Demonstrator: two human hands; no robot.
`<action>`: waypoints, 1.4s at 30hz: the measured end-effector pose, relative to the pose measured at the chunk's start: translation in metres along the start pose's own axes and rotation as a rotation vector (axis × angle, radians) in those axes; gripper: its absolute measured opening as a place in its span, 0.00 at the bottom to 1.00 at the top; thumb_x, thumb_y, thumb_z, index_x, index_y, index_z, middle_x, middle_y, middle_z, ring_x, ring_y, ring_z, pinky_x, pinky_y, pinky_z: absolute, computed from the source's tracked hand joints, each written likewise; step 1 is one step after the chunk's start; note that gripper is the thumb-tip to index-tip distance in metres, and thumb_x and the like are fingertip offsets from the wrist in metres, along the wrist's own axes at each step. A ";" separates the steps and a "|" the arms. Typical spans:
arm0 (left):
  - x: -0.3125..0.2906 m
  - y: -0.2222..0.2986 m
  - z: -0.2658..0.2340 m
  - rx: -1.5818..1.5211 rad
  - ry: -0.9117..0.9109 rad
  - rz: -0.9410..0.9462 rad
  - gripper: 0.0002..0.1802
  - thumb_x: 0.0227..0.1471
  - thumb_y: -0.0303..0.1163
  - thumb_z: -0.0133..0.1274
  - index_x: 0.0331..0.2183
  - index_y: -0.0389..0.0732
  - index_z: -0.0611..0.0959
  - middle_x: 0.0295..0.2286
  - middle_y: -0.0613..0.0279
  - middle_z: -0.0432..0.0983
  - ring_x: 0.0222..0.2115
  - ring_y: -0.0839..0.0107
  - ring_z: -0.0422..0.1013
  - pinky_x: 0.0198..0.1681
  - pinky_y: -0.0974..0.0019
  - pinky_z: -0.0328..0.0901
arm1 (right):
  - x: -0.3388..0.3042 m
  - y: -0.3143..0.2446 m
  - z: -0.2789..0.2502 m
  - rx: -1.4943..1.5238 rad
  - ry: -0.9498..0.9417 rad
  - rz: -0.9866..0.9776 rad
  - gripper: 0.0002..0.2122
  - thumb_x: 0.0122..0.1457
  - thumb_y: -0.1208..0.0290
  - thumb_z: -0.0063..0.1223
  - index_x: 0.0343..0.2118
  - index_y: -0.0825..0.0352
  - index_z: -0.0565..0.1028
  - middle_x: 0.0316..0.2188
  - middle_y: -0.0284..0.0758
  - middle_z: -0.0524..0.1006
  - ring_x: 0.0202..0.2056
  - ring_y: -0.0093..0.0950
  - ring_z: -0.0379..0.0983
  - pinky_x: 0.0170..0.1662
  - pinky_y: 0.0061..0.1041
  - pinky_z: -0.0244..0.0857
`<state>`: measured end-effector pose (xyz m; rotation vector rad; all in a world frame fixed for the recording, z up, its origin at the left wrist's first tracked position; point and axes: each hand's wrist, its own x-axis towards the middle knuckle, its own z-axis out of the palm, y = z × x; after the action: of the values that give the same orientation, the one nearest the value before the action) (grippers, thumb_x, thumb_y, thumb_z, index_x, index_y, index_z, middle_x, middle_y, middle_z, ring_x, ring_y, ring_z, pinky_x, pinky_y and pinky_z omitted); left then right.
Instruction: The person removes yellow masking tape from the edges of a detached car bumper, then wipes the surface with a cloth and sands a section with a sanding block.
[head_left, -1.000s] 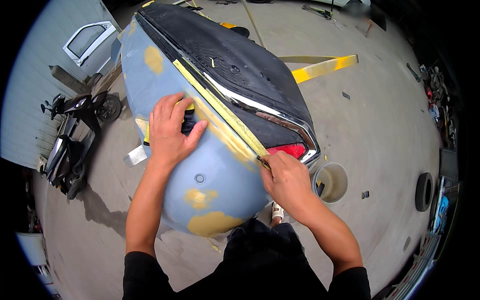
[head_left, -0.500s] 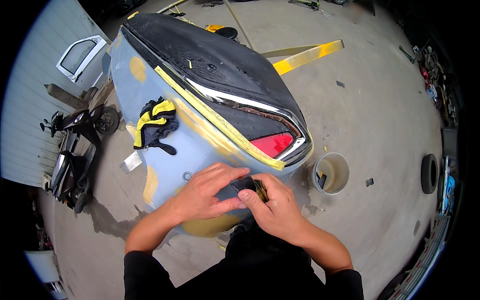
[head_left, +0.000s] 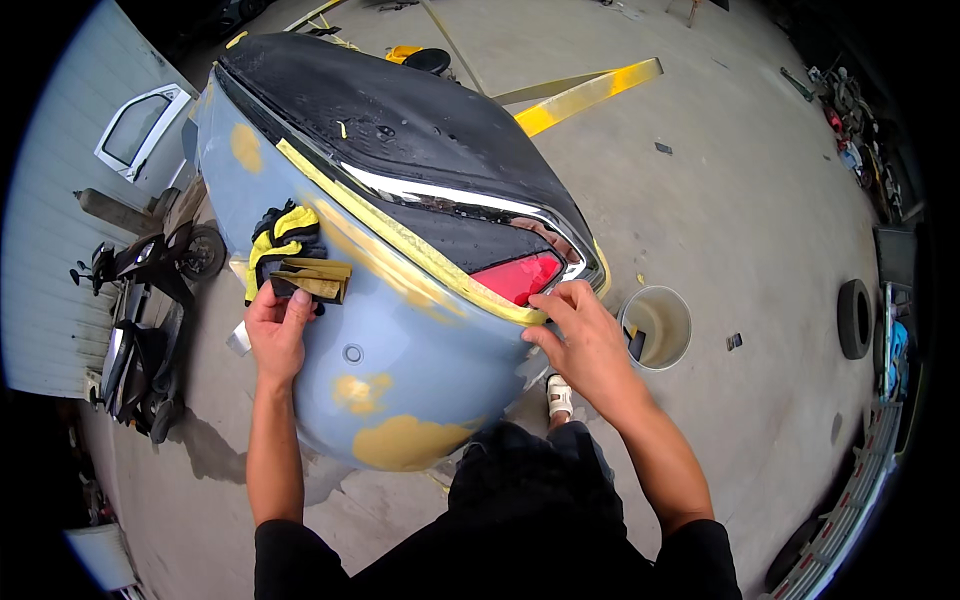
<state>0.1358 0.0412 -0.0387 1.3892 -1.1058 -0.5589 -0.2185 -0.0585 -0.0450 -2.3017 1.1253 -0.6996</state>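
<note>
In my left hand (head_left: pixel 277 335) a folded piece of sandpaper (head_left: pixel 325 278), dark on one side and tan on the other, is pinched between thumb and fingers. It is held over the grey-blue car bumper (head_left: pixel 400 345), which has tan sanded patches. Just behind the sandpaper, a black-and-yellow cloth glove (head_left: pixel 291 228) lies on the bumper. My right hand (head_left: pixel 585 340) is at the near end of a yellow masking tape strip (head_left: pixel 400 235), thumb and index finger apart on either side of it. Beside those fingertips is a red reflector (head_left: pixel 517 277).
Right of the bumper stands a bucket (head_left: pixel 682 330) with dark pieces inside. A yellow metal stand (head_left: pixel 590 98) is beyond. On the left are a scooter (head_left: pixel 135 300) and a white car door (head_left: pixel 168 120). A tyre (head_left: pixel 854 318) stands far right.
My hands, together around the sandpaper before, have parted. The left carried the sandpaper left toward the glove; the right moved up to the tape's end. The view has shifted slightly.
</note>
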 end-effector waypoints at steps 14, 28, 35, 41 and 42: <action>-0.003 -0.001 0.006 -0.006 0.000 0.002 0.08 0.57 0.32 0.58 0.36 0.37 0.80 0.27 0.70 0.76 0.25 0.83 0.69 0.29 0.77 0.64 | 0.033 -0.001 -0.011 -0.002 -0.219 0.059 0.05 0.50 0.74 0.61 0.31 0.65 0.81 0.27 0.37 0.77 0.32 0.36 0.76 0.37 0.35 0.70; -0.004 0.003 0.009 -0.014 0.025 0.013 0.07 0.55 0.30 0.60 0.29 0.37 0.81 0.24 0.72 0.75 0.23 0.85 0.66 0.27 0.78 0.62 | 0.033 -0.016 -0.010 -0.044 -0.219 0.064 0.04 0.53 0.73 0.57 0.30 0.67 0.79 0.30 0.43 0.76 0.35 0.44 0.75 0.39 0.40 0.69; -0.003 0.002 0.011 0.016 0.032 0.024 0.07 0.56 0.30 0.60 0.29 0.37 0.81 0.24 0.72 0.74 0.23 0.85 0.66 0.27 0.78 0.62 | 0.042 -0.017 -0.010 -0.040 -0.314 0.075 0.05 0.54 0.73 0.56 0.29 0.68 0.79 0.31 0.43 0.76 0.36 0.43 0.75 0.41 0.39 0.68; -0.003 0.001 0.011 0.015 0.033 0.024 0.08 0.56 0.31 0.60 0.31 0.37 0.80 0.24 0.73 0.74 0.23 0.85 0.66 0.27 0.79 0.61 | 0.045 -0.005 -0.011 0.110 -0.345 0.101 0.05 0.53 0.74 0.55 0.28 0.70 0.77 0.30 0.42 0.75 0.35 0.41 0.74 0.41 0.35 0.67; -0.002 0.001 0.010 0.024 0.031 0.028 0.08 0.56 0.31 0.60 0.31 0.37 0.80 0.24 0.73 0.74 0.23 0.85 0.66 0.27 0.79 0.61 | 0.046 -0.001 -0.009 0.127 -0.351 0.079 0.05 0.54 0.73 0.56 0.28 0.70 0.77 0.28 0.41 0.75 0.34 0.39 0.73 0.39 0.34 0.66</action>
<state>0.1260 0.0382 -0.0400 1.3965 -1.1082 -0.5046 -0.1994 -0.0969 -0.0269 -2.1523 0.9719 -0.3100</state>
